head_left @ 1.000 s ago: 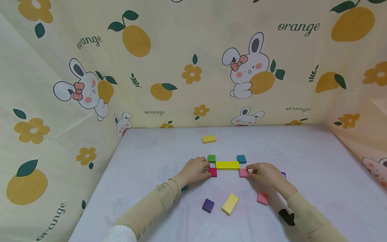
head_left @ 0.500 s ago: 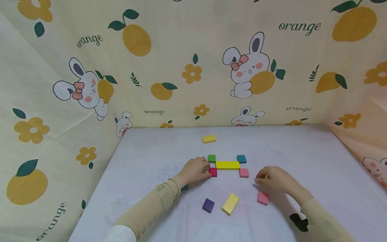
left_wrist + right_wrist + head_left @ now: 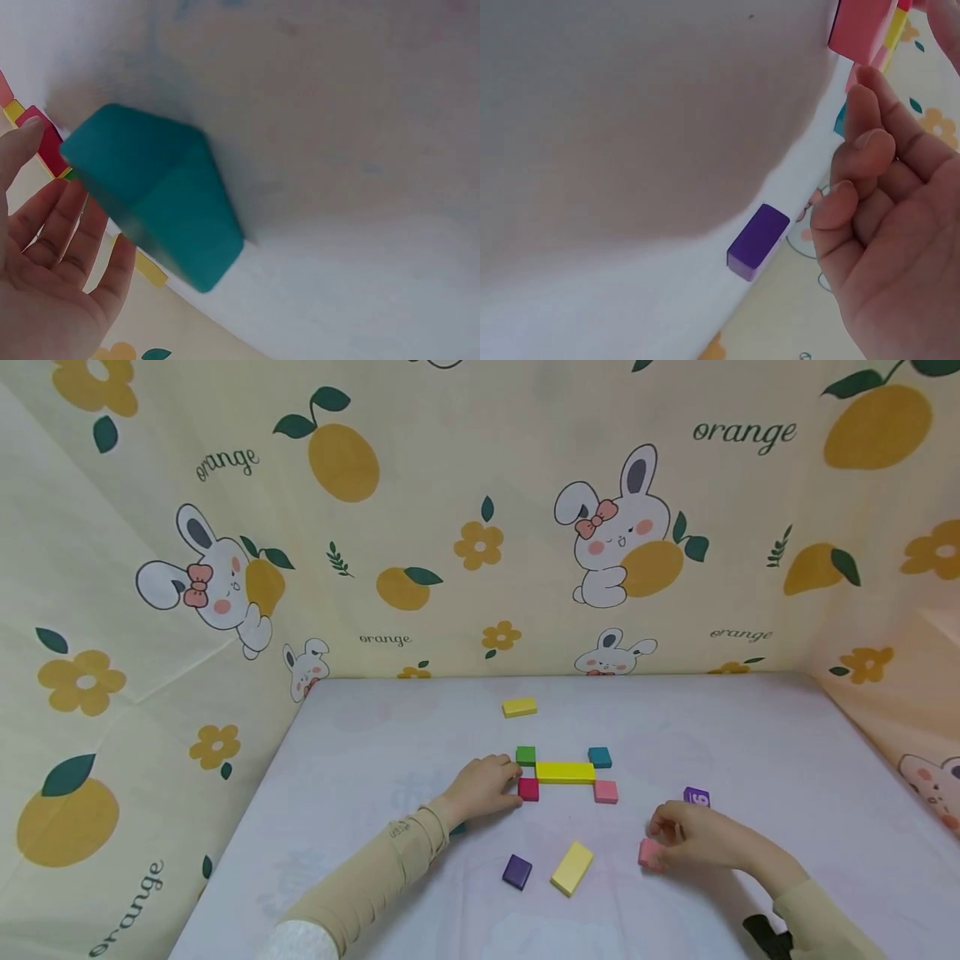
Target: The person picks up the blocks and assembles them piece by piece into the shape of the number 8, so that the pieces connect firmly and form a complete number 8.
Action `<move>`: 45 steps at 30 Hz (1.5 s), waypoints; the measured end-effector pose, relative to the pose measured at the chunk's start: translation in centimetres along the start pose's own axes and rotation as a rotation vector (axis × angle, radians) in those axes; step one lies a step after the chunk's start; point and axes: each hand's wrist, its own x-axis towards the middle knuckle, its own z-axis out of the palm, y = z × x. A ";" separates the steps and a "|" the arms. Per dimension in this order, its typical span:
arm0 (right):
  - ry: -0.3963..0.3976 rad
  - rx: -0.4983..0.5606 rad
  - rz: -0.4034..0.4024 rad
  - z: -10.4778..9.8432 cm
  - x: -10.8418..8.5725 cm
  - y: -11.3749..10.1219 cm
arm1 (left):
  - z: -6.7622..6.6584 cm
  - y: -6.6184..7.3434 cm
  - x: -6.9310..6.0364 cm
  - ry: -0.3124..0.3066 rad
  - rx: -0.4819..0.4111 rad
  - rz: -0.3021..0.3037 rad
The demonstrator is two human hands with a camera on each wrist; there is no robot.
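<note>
My left hand (image 3: 480, 789) rests beside a red block (image 3: 528, 789) and a green block (image 3: 526, 756); in the left wrist view its thumb touches the red block (image 3: 46, 142). Both lie against the left end of a long yellow block (image 3: 565, 772). At that bar's right end are a teal block (image 3: 600, 757) and a pink block (image 3: 606, 792). My right hand (image 3: 712, 835) is over a second pink block (image 3: 648, 855), thumb at its right side and fingers loosely bent. The right wrist view has this pink block (image 3: 861, 28) near the fingertips, with no firm grip visible.
A purple block (image 3: 697, 797) lies behind the right hand. Nearer are a dark purple block (image 3: 517, 872) and a pale yellow block (image 3: 572, 868). A yellow block (image 3: 520, 707) lies farther back. Another teal block (image 3: 165, 195) sits under the left wrist.
My right hand has left the pink block at the yellow bar and moved right and nearer, to the second pink block. The purple block behind it shows again. The left hand stays put.
</note>
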 end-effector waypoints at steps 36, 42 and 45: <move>0.025 0.008 -0.061 1.2 1.5 -0.3 | 0.0 0.0 -0.2 0.005 -0.016 -0.008; 0.048 -0.024 0.004 1.5 2.5 -1.0 | 0.0 0.0 -0.3 0.005 -0.017 -0.012; 0.064 -0.039 0.015 1.7 2.9 -1.6 | 0.1 0.0 -0.2 0.005 -0.014 -0.012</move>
